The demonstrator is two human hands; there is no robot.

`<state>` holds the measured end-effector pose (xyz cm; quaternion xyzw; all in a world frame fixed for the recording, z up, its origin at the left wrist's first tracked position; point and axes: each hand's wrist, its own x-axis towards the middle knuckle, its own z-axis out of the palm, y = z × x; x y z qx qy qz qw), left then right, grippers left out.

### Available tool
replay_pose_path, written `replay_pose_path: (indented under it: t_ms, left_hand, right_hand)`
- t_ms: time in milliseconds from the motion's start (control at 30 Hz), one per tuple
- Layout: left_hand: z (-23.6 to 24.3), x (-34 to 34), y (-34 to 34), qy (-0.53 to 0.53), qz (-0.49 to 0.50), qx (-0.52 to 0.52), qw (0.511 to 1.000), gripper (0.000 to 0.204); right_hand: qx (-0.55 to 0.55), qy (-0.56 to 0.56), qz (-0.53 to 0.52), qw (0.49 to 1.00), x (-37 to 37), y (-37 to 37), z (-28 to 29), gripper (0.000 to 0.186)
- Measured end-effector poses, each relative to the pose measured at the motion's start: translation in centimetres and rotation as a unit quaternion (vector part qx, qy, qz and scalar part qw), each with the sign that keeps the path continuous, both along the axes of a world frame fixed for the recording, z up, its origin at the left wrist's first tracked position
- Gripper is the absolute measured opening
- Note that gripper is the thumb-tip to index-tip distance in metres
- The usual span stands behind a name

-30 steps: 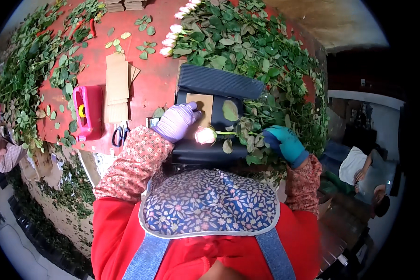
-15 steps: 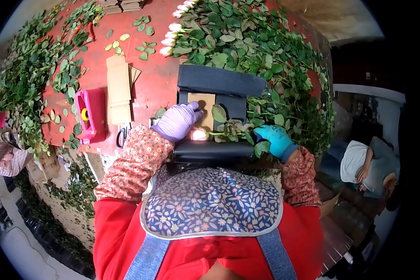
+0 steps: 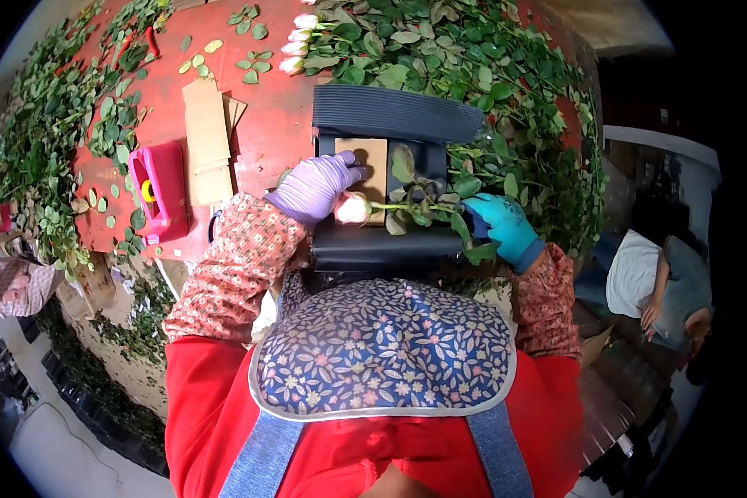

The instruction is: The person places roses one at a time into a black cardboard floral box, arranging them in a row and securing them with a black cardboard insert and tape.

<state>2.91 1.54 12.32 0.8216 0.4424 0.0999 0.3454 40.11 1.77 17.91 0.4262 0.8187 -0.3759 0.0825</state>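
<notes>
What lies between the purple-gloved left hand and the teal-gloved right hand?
In the head view, a pale pink rose lies across the black tray, bloom at the left hand, its leafy stem running to the right hand.

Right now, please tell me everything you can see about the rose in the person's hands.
The rose is a single cut flower with a pale pink, closed bud, a thin green stem and several green leaves. It lies horizontally across the black tray, bud toward the person's left, stem running right. The left hand, in a purple glove, rests against the bud. The right hand, in a teal glove, grips the stem end among the leaves. A tan card lies just behind the bud.
</notes>
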Motion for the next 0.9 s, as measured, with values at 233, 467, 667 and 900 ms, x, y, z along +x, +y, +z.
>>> replay_pose_path:
  t_ms: [233,467,667,900]
  left_hand:
    - [-0.7,-0.5,-0.2,-0.065,0.014,-0.011,0.998,0.04]
    - [2.7,1.3,-1.3,0.001,0.024,-0.041,0.999,0.04]
    - [2.8,2.8,-1.8,0.021,-0.003,-0.008,1.0,0.025]
    - [1.8,2.3,-2.6,0.017,-0.003,0.023,1.0,0.024]
  right_hand:
    - [0.149,-0.048,0.068,0.985,0.8,-1.9,-2.1,0.019]
    - [0.127,-0.134,0.068,0.981,2.1,-3.3,-6.0,0.011]
    - [0.046,-0.108,0.061,0.991,2.1,-2.4,-3.2,0.019]
    - [0.144,0.07,0.056,0.986,-7.4,2.6,8.7,0.024]
